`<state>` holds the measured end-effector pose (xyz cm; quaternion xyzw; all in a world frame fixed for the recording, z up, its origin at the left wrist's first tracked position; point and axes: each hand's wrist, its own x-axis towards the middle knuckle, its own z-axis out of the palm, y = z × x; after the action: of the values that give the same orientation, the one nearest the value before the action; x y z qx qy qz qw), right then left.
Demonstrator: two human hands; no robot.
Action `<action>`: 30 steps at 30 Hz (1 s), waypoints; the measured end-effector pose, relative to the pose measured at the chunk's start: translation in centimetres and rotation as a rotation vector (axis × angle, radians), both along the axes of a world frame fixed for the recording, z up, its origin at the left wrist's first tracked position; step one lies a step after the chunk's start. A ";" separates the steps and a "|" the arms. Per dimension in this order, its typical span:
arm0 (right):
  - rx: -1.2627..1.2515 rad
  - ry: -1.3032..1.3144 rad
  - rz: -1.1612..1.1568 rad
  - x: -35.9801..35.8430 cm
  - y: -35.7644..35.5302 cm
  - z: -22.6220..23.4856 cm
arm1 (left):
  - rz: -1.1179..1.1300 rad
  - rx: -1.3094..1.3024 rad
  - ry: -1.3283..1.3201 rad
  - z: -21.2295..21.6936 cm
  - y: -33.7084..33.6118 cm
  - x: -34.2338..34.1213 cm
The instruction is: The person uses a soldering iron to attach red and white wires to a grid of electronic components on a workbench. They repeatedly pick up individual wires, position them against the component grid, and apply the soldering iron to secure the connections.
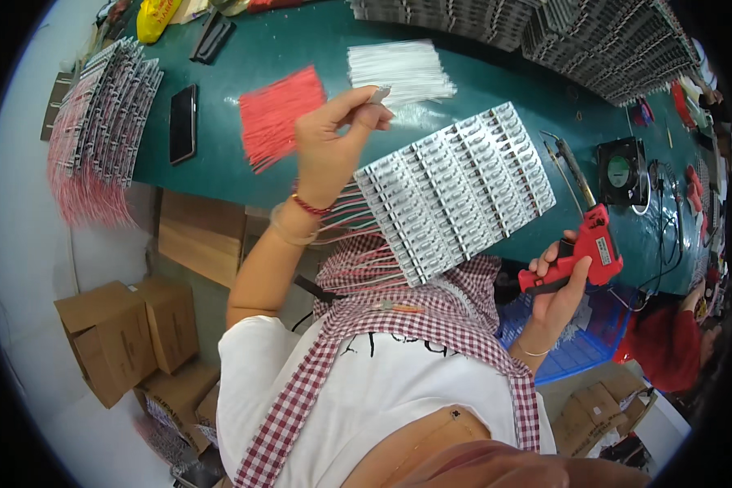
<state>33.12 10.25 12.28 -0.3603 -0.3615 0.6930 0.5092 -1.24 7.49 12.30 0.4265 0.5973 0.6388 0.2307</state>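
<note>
My left hand (333, 138) is raised above the green table, its thumb and forefinger pinched on a small flat grey piece (380, 94) whose kind I cannot make out. In my right hand (563, 281) is a red and black soldering gun (603, 252), its metal tip pointing up and away from me. Between my hands a panel of circuit boards (457, 193) lies tilted at the table's near edge, with rows of small parts on it. Red and white wires (346, 220) hang from its left side. Bundles of red wires (281, 116) and white wires (400, 71) lie beyond my left hand.
A phone (183, 124) and a stack of wired boards (106, 122) are on the left of the table (220, 175). A black fan (623, 171) stands at the right. More board stacks (610, 49) rise at the back. A blue basket (565, 354) and cardboard boxes (110, 342) are below.
</note>
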 end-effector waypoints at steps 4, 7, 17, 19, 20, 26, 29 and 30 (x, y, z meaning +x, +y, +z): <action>0.099 -0.171 0.050 -1.3 -1.7 0.7 | -0.087 -0.264 0.307 0.9 -3.4 -1.2; 0.049 -0.231 0.134 -1.8 -2.6 -0.8 | -0.139 -0.301 0.603 -0.2 -4.3 -0.4; -0.135 -0.442 0.227 -7.8 -2.9 -1.4 | -0.157 -0.107 1.031 -5.9 -2.8 -0.6; -0.149 -0.466 0.216 -8.5 -3.0 -1.3 | -0.174 -0.121 1.021 -5.9 -2.6 -0.7; -0.140 -0.473 0.212 -8.7 -3.1 -1.4 | -0.175 -0.131 1.022 -5.9 -2.5 -0.7; -0.175 -0.624 0.222 -8.3 -3.3 -1.7 | -0.173 -0.159 1.021 -6.1 -2.5 -0.7; -0.074 -0.753 0.246 -7.5 -3.5 -2.7 | -0.179 -0.155 1.016 -6.1 -2.4 -0.9; -0.045 -0.799 0.256 -7.4 -3.7 -3.0 | -0.175 -0.153 1.010 -6.2 -2.5 -1.0</action>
<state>25.70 6.57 9.30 -0.5639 -0.5574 0.5641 0.2305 -2.23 5.03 6.07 0.7121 0.6413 0.2858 -0.0033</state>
